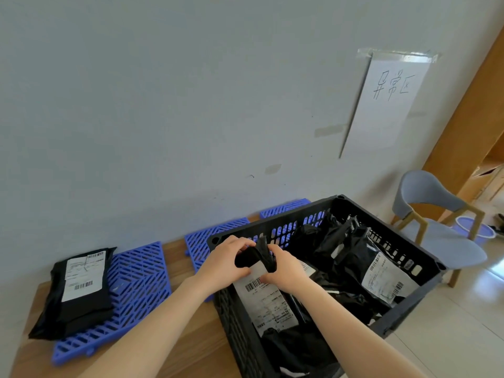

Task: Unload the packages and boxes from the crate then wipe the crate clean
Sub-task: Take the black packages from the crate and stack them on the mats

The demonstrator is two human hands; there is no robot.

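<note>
Left hand (pixel 226 261), right hand (pixel 286 270) pinching crinkly black plastic package (pixel 266 301), over perforated rectangular black crate (pixel 403 309)

A makeshift parcel-sorting room — a handwritten paper sign (pixel 387 99) reading 异常区 is taped to the plain wall (pixel 163 105), black poly mailers (pixel 351 257) with barcoded shipping labels fill a black plastic crate (pixel 275 218), and 1 more lies on a blue grid mat (pixel 136 282)

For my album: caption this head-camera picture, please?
Left hand and right hand grip a black package at the crate; second package lies on a blue mat.
</note>
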